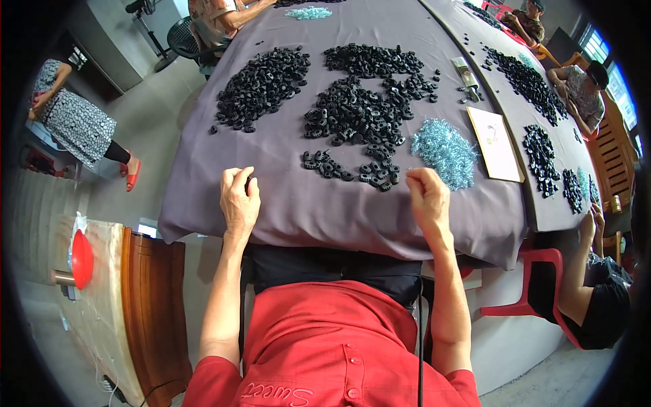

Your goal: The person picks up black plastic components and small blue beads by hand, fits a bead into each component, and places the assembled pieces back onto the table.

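Note:
My left hand [239, 202] is closed above the near edge of the cloth, with a dark bit of a small black plastic piece [249, 180] showing between thumb and fingers. My right hand [430, 198] is pinched beside a pile of tiny blue-silver pieces [445, 153] that look like springs; what its fingertips hold is too small to make out. Between and beyond my hands lies a large heap of black plastic pieces with holes [358, 112], like cord locks. A smaller row of them [327, 165] lies nearest me.
Another black heap [263, 88] is at the far left of the grey cloth [291, 210]. On the right are a flat board [494, 144] and a tube [466, 76]. People sit along the adjoining table [498, 102]; someone stands at left near a wooden cabinet [152, 305].

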A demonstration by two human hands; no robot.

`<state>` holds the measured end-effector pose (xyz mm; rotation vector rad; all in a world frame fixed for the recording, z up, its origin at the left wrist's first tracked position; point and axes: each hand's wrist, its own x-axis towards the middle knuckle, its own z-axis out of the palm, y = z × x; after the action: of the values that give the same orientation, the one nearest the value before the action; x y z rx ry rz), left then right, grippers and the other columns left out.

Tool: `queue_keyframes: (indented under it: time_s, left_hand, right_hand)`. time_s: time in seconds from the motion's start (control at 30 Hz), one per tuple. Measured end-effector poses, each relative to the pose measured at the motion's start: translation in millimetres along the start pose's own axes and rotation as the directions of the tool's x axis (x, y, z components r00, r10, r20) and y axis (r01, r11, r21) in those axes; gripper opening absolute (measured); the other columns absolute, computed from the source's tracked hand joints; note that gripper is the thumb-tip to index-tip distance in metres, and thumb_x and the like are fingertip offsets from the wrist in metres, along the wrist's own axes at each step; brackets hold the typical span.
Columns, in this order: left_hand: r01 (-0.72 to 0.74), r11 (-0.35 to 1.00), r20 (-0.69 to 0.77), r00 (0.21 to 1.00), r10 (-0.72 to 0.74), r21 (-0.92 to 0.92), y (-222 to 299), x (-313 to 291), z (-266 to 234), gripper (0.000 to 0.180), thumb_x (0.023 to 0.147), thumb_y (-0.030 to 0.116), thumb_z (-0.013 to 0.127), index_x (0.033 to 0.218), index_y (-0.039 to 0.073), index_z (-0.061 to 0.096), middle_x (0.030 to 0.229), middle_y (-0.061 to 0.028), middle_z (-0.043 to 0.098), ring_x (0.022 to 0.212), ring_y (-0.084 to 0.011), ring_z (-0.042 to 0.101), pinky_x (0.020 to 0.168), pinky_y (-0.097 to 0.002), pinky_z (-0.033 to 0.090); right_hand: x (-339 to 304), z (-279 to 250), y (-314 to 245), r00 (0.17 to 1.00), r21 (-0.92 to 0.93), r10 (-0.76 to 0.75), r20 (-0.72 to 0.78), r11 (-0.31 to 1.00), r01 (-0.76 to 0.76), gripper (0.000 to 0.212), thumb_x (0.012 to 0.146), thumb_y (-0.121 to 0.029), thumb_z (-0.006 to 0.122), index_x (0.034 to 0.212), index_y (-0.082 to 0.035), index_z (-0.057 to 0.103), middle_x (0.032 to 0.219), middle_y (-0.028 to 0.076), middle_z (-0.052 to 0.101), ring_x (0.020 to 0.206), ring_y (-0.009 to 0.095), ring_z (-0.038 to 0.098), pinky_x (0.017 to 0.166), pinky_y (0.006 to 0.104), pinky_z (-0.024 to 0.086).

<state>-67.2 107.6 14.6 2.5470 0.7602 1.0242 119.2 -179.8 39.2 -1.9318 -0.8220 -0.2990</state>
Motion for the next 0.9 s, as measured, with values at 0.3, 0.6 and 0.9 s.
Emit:
queue_keyframes:
  time_s: [0.3, 0.6, 0.9]
  left_hand:
    - [-0.019, 1.000, -0.036, 0.999, 0.018, -0.018, 2, -2, 2, 0.019, 0.074, 0.006, 0.065, 0.093, 0.004, 0.062, 0.094, -0.0094, 0.052, 0.088, -0.0273, 0.054, 0.076, -0.0372, 0.047]
    - [-0.067, 0.998, -0.069, 0.995, 0.068, 0.017, -1, -3, 3, 0.013, 0.077, 0.006, 0.063, 0.089, 0.003, 0.060, 0.093, -0.0096, 0.052, 0.085, -0.0287, 0.055, 0.072, -0.0381, 0.047]
    - [-0.046, 0.998, -0.061, 0.997, 0.048, 0.042, -4, -3, 3, 0.014, 0.078, 0.007, 0.063, 0.090, 0.003, 0.061, 0.094, -0.0103, 0.053, 0.086, -0.0285, 0.056, 0.074, -0.0373, 0.047]
  right_hand:
    - [15, 12, 25, 0.999, -0.572, 0.025, 0.041, 0.821, 0.003, 0.011, 0.073, -0.016, 0.066, 0.078, -0.007, 0.064, 0.086, 0.010, 0.053, 0.087, 0.030, 0.050, 0.073, 0.0404, 0.040]
    - [12, 11, 26, 0.998, -0.546, -0.001, 0.063, 0.837, 0.036, 0.006, 0.076, -0.012, 0.061, 0.081, -0.009, 0.060, 0.090, 0.009, 0.052, 0.089, 0.030, 0.048, 0.076, 0.0413, 0.038]
    - [11, 6, 12, 0.978, -0.471, -0.188, -0.092, 0.873, 0.124, 0.010, 0.075, -0.007, 0.062, 0.085, -0.009, 0.059, 0.100, 0.005, 0.056, 0.097, 0.029, 0.048, 0.083, 0.0399, 0.036]
